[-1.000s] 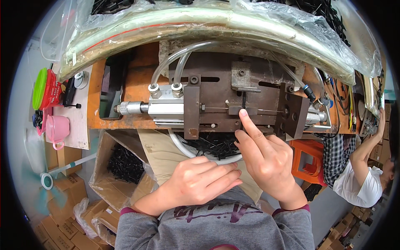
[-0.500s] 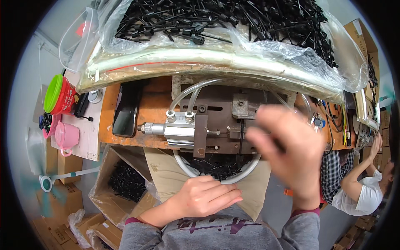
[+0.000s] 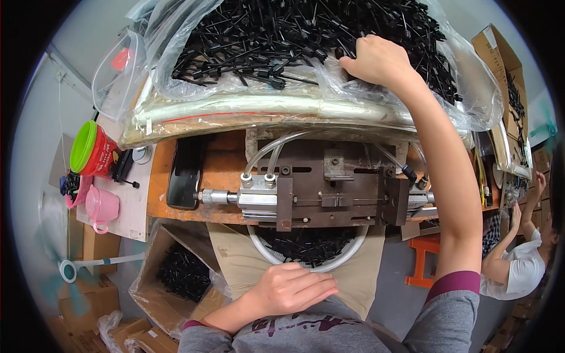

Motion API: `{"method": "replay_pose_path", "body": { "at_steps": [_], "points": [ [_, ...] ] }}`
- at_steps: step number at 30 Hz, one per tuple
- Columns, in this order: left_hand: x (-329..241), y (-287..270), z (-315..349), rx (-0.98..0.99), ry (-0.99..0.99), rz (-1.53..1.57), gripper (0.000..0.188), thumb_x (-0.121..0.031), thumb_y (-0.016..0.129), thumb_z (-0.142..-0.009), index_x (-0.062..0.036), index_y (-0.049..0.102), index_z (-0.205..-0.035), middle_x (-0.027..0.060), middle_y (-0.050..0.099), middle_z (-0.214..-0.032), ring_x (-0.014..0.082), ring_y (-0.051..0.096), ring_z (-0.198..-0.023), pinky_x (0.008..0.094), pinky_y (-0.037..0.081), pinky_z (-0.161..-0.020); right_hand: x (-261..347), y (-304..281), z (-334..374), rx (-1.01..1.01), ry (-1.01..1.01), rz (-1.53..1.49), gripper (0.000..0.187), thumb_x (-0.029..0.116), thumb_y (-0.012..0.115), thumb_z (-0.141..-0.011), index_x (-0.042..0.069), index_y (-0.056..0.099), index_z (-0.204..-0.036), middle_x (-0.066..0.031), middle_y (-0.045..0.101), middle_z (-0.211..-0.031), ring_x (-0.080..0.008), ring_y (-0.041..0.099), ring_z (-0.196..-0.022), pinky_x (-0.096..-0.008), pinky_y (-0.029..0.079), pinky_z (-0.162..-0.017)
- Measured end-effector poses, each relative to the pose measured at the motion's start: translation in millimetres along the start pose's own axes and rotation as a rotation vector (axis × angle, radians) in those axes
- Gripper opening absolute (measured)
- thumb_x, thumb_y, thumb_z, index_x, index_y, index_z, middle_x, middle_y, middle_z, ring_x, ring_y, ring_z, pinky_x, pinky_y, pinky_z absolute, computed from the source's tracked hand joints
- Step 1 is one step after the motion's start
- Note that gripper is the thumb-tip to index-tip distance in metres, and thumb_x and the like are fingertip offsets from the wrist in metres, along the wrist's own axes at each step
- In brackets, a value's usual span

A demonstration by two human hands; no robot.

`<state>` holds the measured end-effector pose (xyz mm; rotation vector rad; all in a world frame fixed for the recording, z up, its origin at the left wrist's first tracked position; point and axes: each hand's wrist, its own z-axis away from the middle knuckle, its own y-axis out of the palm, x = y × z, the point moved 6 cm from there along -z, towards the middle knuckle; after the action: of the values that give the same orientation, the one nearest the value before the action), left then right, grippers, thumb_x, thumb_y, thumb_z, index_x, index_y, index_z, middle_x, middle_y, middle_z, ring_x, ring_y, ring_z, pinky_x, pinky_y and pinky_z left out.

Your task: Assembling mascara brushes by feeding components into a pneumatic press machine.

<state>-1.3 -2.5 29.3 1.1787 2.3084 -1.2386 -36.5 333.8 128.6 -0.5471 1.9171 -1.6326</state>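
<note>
My right hand (image 3: pixel 379 60) reaches into a heap of black plastic parts with thin stems (image 3: pixel 253 44), piled in a plastic-lined tray. Its fingers are curled down; their tips and anything in them are hidden. Low in the view lies my left hand (image 3: pixel 294 288), palm down across my lap, fingers stretched and holding nothing. Just beyond it is a round basin with a whitish rim (image 3: pixel 265 252), holding more black parts. Between basin and tray stands a brown metal fixture (image 3: pixel 312 213) with an air cylinder (image 3: pixel 259 203) at each side and small centre blocks (image 3: pixel 334 201).
A dark phone (image 3: pixel 183 182) lies on the orange bench. Left of it stand a red-and-green tub (image 3: pixel 97 156) and a pink cup (image 3: pixel 102 207). A carton of black parts (image 3: pixel 147 267) is at lower left, an orange stool (image 3: pixel 416 270) at right. A co-worker (image 3: pixel 515 265) sits far right.
My right hand has moved from over the fixture up and away to the heap. The black part that stood at the fixture's middle no longer shows there. My left hand stays put.
</note>
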Motion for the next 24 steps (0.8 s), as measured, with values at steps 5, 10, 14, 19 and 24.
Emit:
{"method": "replay_pose_path", "body": {
  "at_steps": [5,10,14,19,24],
  "points": [
    [0,1,2,0.01,-0.002,0.003,0.018,-0.013,0.08,-0.074,-0.0059,0.073,-0.088,0.0019,0.073,-0.085,0.01,0.064,-0.062,0.0197,0.045,-0.052,-13,2,16,-0.123,-0.262,0.0,0.041,0.027,0.056,-0.084,-0.005,0.065,-0.106,-0.0208,0.065,-0.111,-0.0337,0.062,-0.106,-0.0414,0.05,-0.094],
    [-1,3,0,0.02,0.005,0.02,0.018,-0.013,0.08,-0.074,-0.0058,0.073,-0.088,0.0019,0.073,-0.085,0.0098,0.064,-0.061,0.0198,0.045,-0.052,-4,-14,37,-0.059,-0.449,-0.029,0.035,0.016,0.055,-0.088,-0.001,0.058,-0.118,-0.0168,0.06,-0.117,-0.0323,0.057,-0.113,-0.0402,0.046,-0.099],
    [-1,5,-1,0.024,0.011,0.024,0.017,-0.013,0.08,-0.074,-0.0058,0.073,-0.087,0.0019,0.073,-0.085,0.0102,0.064,-0.062,0.0198,0.045,-0.052,1,-17,46,-0.125,-0.54,-0.066,0.024,0.013,0.061,-0.086,-0.001,0.061,-0.106,-0.0133,0.059,-0.103,-0.0322,0.058,-0.1,-0.0411,0.048,-0.089],
    [-1,4,1,0.033,0.004,0.016,0.017,-0.013,0.08,-0.074,-0.0057,0.073,-0.087,0.0021,0.073,-0.085,0.0105,0.065,-0.062,0.0197,0.046,-0.052,-7,-26,49,0.035,-0.516,-0.1,0.024,0.003,0.066,-0.074,-0.004,0.063,-0.097,-0.0119,0.059,-0.098,-0.0309,0.06,-0.095,-0.0398,0.05,-0.082],
    [-1,7,0,0.036,0.007,0.022,0.017,-0.014,0.08,-0.074,-0.006,0.073,-0.087,0.0018,0.073,-0.084,0.0102,0.065,-0.063,0.0197,0.046,-0.052,-3,-15,48,-0.028,-0.515,0.026,0.025,0.001,0.067,-0.071,-0.003,0.063,-0.095,-0.0118,0.059,-0.097,-0.0331,0.061,-0.095,-0.0415,0.051,-0.081]
  ]
}}
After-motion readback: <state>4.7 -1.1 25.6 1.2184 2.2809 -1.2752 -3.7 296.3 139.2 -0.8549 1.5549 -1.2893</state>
